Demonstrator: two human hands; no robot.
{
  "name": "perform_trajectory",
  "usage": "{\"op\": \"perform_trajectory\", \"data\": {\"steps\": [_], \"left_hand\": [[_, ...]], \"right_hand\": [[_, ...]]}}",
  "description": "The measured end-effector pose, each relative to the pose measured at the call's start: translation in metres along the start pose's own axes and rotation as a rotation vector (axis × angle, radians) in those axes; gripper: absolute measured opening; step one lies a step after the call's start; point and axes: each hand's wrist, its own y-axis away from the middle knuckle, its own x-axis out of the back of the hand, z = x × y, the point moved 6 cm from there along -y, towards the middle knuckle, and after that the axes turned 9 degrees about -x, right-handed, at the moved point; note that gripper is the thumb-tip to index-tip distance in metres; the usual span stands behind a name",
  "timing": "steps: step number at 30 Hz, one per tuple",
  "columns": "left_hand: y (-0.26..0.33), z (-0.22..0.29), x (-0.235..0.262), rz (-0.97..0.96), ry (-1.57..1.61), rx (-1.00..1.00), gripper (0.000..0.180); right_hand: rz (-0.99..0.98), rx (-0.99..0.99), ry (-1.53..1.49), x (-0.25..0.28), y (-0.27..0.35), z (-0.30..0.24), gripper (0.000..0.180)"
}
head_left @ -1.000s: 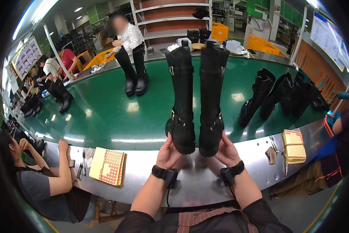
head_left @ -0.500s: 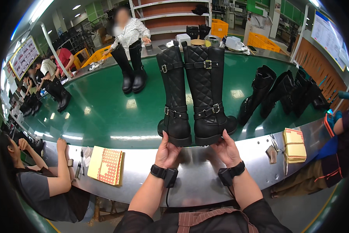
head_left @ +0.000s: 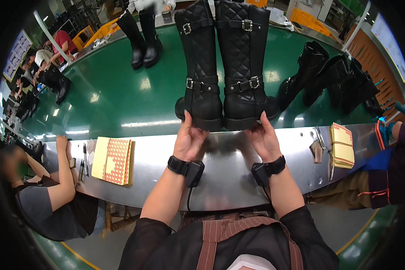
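Observation:
Two tall black boots stand upright side by side in front of me, with quilted shafts, buckled straps and the backs of their heels facing me. My left hand is closed on the left boot at its heel and sole, thumb up along the side and fingers mostly hidden beneath. In the same way my right hand grips the right boot low at the heel. Both soles are by the border between the green surface and the metal ledge. The boot tops reach the upper edge of the picture.
Several black boots stand to the right, another pair at the far left. Yellow pads with red round stickers lie on the ledge, one left, one right. Co-workers sit at left and right.
The view has tipped downward, so the boots, the green surface and the ledge appear higher in the picture. Both hands keep their hold on the boots.

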Motion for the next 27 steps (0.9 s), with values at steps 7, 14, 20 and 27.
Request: {"op": "perform_trajectory", "data": {"steps": [7, 14, 20, 27], "left_hand": [[-0.001, -0.002, 0.005, -0.002, 0.032, -0.004, 0.049], [-0.001, -0.001, 0.007, -0.003, 0.013, -0.003, 0.049], [0.01, 0.001, -0.003, -0.038, -0.003, -0.056, 0.053], [0.006, 0.006, -0.005, -0.023, -0.006, -0.066, 0.055]], "right_hand": [[0.024, -0.004, -0.006, 0.004, -0.002, 0.003, 0.036], [0.021, 0.026, 0.009, 0.002, 0.004, -0.002, 0.033], [0.058, 0.053, 0.043, 0.01, 0.007, 0.004, 0.038], [0.024, 0.077, 0.062, 0.013, 0.0, 0.001, 0.041]]}}
